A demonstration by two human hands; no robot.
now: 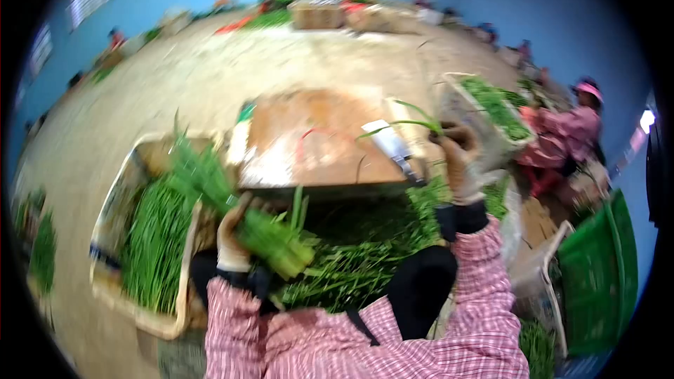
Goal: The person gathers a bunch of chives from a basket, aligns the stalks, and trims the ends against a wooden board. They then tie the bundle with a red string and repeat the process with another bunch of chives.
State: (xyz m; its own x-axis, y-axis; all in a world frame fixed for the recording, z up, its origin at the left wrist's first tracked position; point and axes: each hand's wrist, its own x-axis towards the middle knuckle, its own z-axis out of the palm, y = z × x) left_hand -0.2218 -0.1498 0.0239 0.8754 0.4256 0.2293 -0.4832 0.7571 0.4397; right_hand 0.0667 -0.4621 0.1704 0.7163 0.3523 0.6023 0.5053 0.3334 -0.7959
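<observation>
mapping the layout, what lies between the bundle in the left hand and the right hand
Head view: a heap of loose green stalks, the wooden board edge and a knife.

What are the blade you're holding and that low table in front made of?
The blade in the right hand looks like metal: pale grey, flat, though blurred. The low table seems wood: matt brown, worn whitish at the edges.

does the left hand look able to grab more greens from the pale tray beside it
Probably not yet: the left hand is full, shut round a thick bundle of green stalks, though the pale tray of greens lies right beside it with nothing between.
</observation>
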